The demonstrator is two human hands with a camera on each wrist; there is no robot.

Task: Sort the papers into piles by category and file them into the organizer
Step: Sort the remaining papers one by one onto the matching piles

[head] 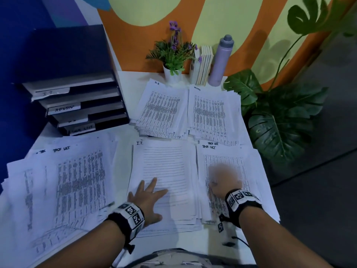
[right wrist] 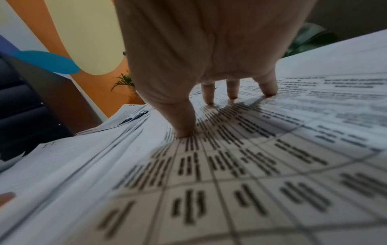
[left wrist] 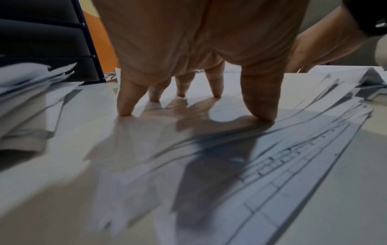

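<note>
Papers are lying in five piles on the white table [head: 133, 136]. Left hand [head: 149, 198] is pressing with spread, straight fingers [left wrist: 125, 101] on the I.T. pile [head: 164, 167], in the near middle. Right hand [head: 222, 180] is resting, fingers spread and blurred, on the TASK LIST pile [head: 241, 163] just beside it; its fingertips [right wrist: 184, 127] are touching the printed table. The H.R. pile [head: 162, 109] and the ADMIN pile [head: 212, 113] are lying behind them. A loose unsorted pile [head: 63, 180] is spreading at the left. The dark organizer [head: 77, 89] with labelled trays is standing at the far left corner.
</note>
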